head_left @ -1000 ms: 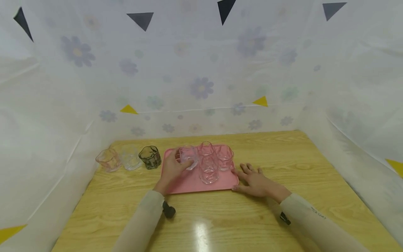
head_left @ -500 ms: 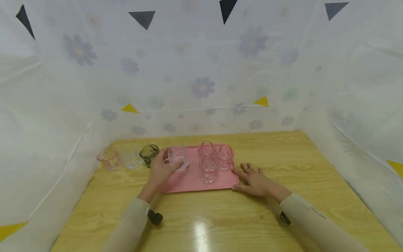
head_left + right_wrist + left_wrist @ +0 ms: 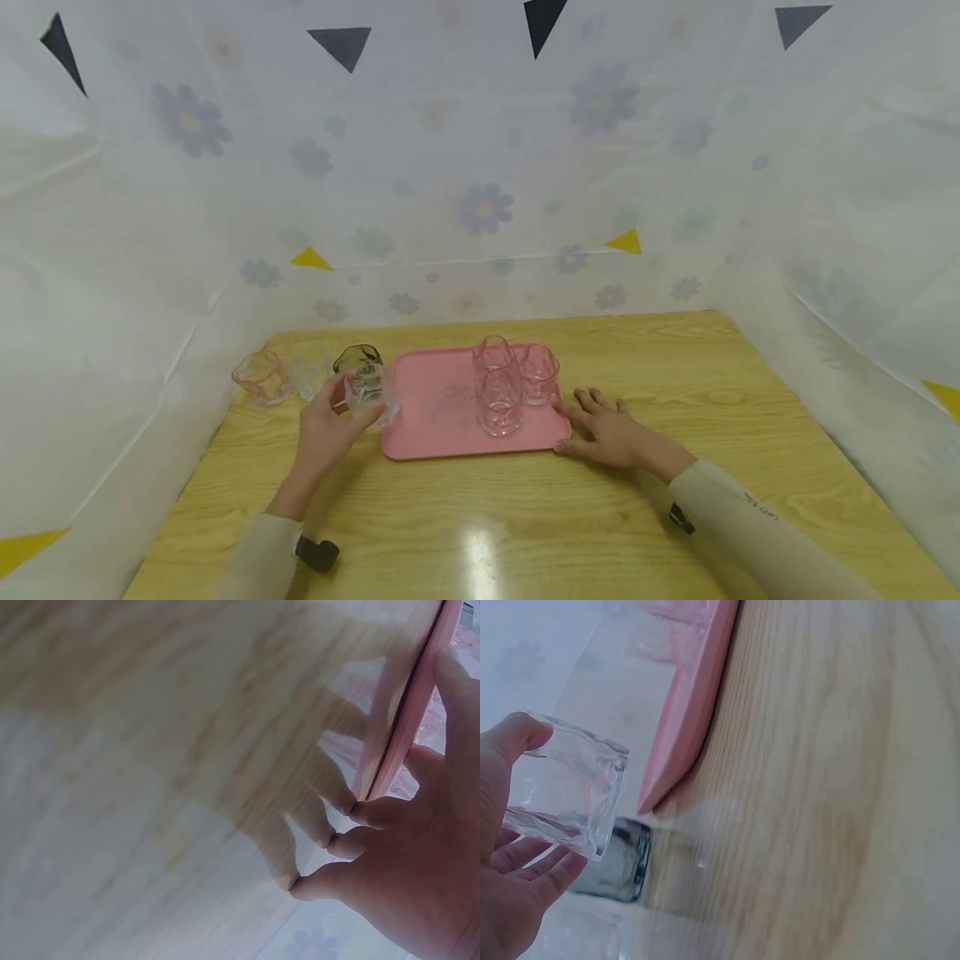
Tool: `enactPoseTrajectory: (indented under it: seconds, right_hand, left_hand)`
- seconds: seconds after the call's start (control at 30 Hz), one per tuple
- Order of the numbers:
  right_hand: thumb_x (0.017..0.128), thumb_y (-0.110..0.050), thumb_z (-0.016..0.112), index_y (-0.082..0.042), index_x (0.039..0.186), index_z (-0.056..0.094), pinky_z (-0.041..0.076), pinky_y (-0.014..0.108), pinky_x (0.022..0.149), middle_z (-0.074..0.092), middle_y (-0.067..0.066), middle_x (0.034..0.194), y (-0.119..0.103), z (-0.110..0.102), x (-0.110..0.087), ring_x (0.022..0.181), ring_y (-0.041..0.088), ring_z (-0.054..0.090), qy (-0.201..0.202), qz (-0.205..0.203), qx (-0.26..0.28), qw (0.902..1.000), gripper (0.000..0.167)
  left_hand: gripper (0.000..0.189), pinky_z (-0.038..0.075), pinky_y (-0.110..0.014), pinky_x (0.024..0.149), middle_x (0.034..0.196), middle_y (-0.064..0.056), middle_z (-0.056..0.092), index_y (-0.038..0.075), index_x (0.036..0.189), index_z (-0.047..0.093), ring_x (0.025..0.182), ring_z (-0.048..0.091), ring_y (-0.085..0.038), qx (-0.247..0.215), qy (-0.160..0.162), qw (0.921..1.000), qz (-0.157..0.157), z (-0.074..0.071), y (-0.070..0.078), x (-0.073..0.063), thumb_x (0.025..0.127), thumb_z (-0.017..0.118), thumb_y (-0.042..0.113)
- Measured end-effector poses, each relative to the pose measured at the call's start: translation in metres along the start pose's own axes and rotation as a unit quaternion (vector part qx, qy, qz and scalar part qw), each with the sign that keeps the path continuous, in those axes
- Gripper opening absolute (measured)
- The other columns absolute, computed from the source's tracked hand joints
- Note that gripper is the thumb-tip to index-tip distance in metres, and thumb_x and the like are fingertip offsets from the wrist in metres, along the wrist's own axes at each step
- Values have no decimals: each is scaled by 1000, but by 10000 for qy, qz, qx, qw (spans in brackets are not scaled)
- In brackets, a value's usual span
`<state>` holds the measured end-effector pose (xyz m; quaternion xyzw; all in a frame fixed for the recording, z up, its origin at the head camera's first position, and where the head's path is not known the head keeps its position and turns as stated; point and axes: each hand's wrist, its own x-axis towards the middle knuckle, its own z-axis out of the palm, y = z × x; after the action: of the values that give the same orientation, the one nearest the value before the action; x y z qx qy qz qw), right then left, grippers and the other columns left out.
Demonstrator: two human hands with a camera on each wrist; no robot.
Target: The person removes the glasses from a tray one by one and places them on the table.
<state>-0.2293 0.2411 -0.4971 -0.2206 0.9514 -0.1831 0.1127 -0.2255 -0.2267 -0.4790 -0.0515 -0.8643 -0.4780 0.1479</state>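
Clear glass (image 3: 371,395): in the left hand (image 3: 324,429), raised off the table (image 3: 585,533) beside the left end of the tray (image 3: 435,437); in the head view it overlaps the dark glass (image 3: 357,357) behind it.
Left-hand grip: clamped on the clear glass, thumb on one side and fingers round the other.
Right hand (image 3: 611,435): fingers spread apart, gripping nothing; it touches the tray's right edge, with some fingertips resting on the table.
Pink tray: flat on the table, a faint grey pattern near its middle.
Pinkish glasses (image 3: 540,375): three, standing close together on the tray's right half.
Glasses left of the tray: a peach glass (image 3: 262,377), then a second clear glass (image 3: 309,365) partly hidden by the left hand, then the dark glass nearest the tray.
Backdrop: white cloth (image 3: 420,167) with pale flowers, dark triangles (image 3: 342,46) and yellow triangles (image 3: 311,258).
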Motion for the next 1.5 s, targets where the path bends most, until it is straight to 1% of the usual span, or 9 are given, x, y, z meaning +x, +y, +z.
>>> enactPoseTrajectory:
  seconds: [0.13,0.23,0.33,0.4,0.6,0.77,1.1,1.3,1.5]
  right_hand:
    - [101,-68,54,-20,166,35,3,85,118,17,29,172,-1,-1,-1,160,54,9,16,-23,-23,10000,83]
    - [102,-68,54,-19,166,35,3,85,118,17,29,172,-1,-2,-1,160,54,9,-2,-19,-14,10000,83]
    - [102,-67,54,-19,166,35,4,85,118,18,29,172,-2,-2,-2,160,54,9,-10,-21,-23,10000,82]
    - [102,-67,54,-19,166,36,4,85,118,19,30,172,-2,-3,-2,160,54,10,1,-42,-16,10000,82]
    - [102,-67,54,-19,166,37,5,85,118,21,31,171,0,-3,-4,159,55,12,45,-48,-78,9999,82]
    - [102,-68,53,-19,166,36,6,85,118,21,30,171,4,-1,-4,159,55,12,82,-29,-102,9999,83]
    - [100,-71,54,-22,166,36,3,84,119,19,28,172,4,2,1,160,52,10,57,-56,-32,10000,84]
    - [100,-70,54,-22,166,37,4,85,118,20,29,172,3,0,1,160,53,11,52,-79,-39,9999,83]
    - [101,-70,53,-21,166,35,2,84,119,18,30,172,0,0,0,160,54,9,-14,-55,13,10000,83]
  left_hand:
    - [82,54,-54,106,148,-25,59,2,156,46,135,59,-42,137,167,9992,-329,-18,-4,-5,90,86,32]
    - [82,57,-29,102,149,-23,58,3,156,46,135,58,-41,254,283,9980,-501,-30,-10,-10,91,85,33]
    - [80,47,-3,90,146,-23,60,4,156,48,134,59,-42,274,433,9972,-540,-42,-17,-15,91,85,31]
    - [80,39,4,86,145,-23,60,4,156,47,133,59,-43,308,542,9965,-558,-49,-20,-18,91,85,30]
    - [83,39,3,82,142,-26,61,4,157,46,131,60,-41,371,777,9932,-780,-66,-27,-22,90,86,31]
    - [88,38,4,81,147,-32,56,2,160,41,131,59,-47,386,908,9907,-937,-80,-38,-23,90,86,30]
    - [89,38,4,74,149,-31,54,3,161,39,132,58,-46,271,1247,9790,-1588,-104,-58,-28,91,85,32]
    - [85,36,4,70,145,-36,56,-1,158,43,127,59,-50,510,1463,9764,-1506,-111,-68,-24,91,85,30]
    - [85,37,5,71,146,-37,55,-4,159,39,129,58,-51,496,1334,9792,-1444,-114,-72,-20,92,82,27]
